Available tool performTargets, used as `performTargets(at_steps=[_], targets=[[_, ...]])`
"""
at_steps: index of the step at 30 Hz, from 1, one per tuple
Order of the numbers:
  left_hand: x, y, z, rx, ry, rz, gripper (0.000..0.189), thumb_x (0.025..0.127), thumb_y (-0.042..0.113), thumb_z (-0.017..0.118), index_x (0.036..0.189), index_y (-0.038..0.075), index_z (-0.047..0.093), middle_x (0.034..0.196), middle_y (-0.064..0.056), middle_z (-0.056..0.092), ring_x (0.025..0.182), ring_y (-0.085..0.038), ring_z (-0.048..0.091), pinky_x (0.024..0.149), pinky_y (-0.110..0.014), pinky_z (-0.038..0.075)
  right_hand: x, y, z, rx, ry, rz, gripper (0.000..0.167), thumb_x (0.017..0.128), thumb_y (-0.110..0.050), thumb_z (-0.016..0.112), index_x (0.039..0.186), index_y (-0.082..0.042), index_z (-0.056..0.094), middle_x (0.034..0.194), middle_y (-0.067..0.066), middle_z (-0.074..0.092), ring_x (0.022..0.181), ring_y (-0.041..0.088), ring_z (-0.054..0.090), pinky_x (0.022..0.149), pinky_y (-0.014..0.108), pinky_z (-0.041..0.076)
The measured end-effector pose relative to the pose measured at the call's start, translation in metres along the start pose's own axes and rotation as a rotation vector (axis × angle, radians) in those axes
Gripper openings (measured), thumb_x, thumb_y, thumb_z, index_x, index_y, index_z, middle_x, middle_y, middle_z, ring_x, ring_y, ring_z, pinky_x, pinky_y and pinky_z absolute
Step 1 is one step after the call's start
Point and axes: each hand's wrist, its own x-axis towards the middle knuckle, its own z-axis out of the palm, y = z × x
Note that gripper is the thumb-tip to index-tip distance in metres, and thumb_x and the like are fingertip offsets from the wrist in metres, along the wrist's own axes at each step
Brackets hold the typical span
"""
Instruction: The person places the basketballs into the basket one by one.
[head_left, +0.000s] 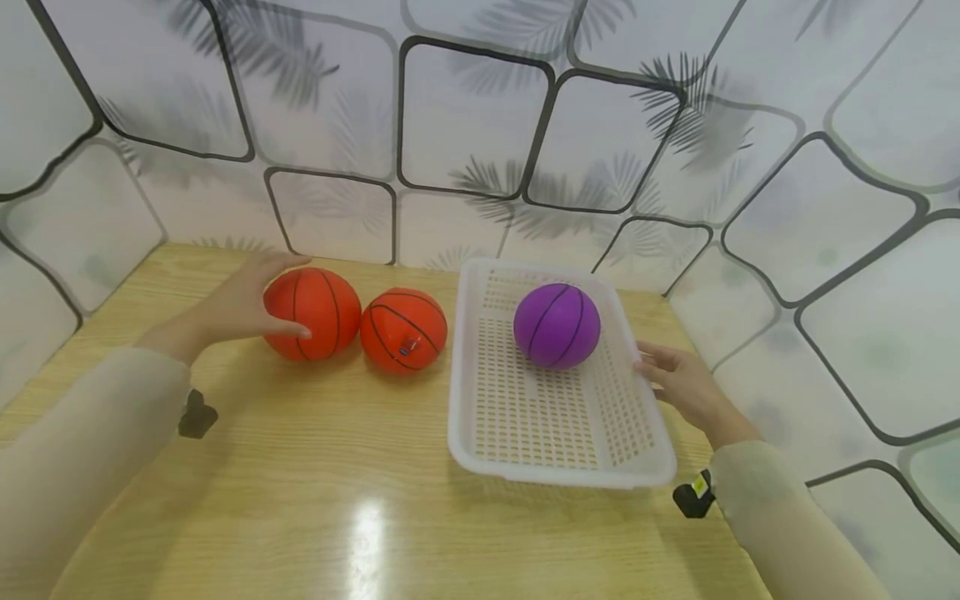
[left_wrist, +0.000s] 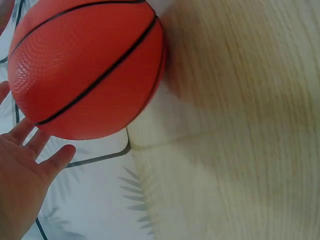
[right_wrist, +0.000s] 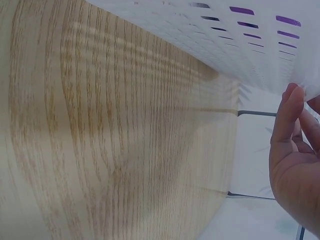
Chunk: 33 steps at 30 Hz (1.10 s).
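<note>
At the far left of the table, my left hand (head_left: 232, 304) reaches to a large red basketball (head_left: 322, 308), thumb and fingers spread apart at its left side. In the left wrist view, the thumb and fingertips show close by the ball's edge. A smaller red basketball (head_left: 403, 331) with a small printed mark sits right beside it. The white plastic basket (head_left: 555, 475) stands to the right with a purple basketball (head_left: 557, 327) inside. My right hand (head_left: 686, 383) holds the basket's right rim; in the right wrist view its fingers bend at that edge.
All of this is on a light wooden table (head_left: 300, 500). A patterned wall (head_left: 472, 117) with dark rounded outlines and leaf prints rises directly behind it and along both sides. Black devices hang at the left wrist (head_left: 197, 414) and right wrist (head_left: 693, 495).
</note>
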Motion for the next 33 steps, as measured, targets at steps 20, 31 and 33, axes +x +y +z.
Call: performTargets(at_steps=[20,31,33], targets=[[-0.010,-0.021,0.011,-0.041,0.042,-0.027,0.103,0.054,0.020,0.094,0.140,0.006,0.040,0.133,-0.024,0.041,0.121,-0.043,0.035,0.089,-0.068,0.037,0.000,-0.003,0.000,-0.026,0.009,0.030,0.057,0.099,-0.023,0.054,0.147,-0.002,0.033,0.135,0.027,0.047,0.106,0.018,0.059,0.090,0.040,0.049],[-0.011,-0.024,0.006,-0.052,0.045,-0.081,0.100,0.059,0.021,0.092,0.140,0.003,0.038,0.134,-0.026,0.040,0.120,-0.044,0.037,0.091,-0.068,0.036,0.001,-0.002,-0.001,-0.016,0.013,0.040,0.056,0.098,-0.022,0.054,0.146,-0.002,0.033,0.135,0.027,0.047,0.106,0.019,0.060,0.091,0.041,0.049],[-0.011,-0.023,0.004,-0.056,0.043,-0.094,0.100,0.059,0.022,0.092,0.141,0.003,0.037,0.136,-0.026,0.039,0.121,-0.045,0.037,0.092,-0.068,0.035,0.001,-0.003,-0.001,-0.022,0.015,0.038,0.056,0.098,-0.022,0.054,0.146,-0.002,0.033,0.135,0.027,0.047,0.107,0.020,0.060,0.090,0.041,0.049]])
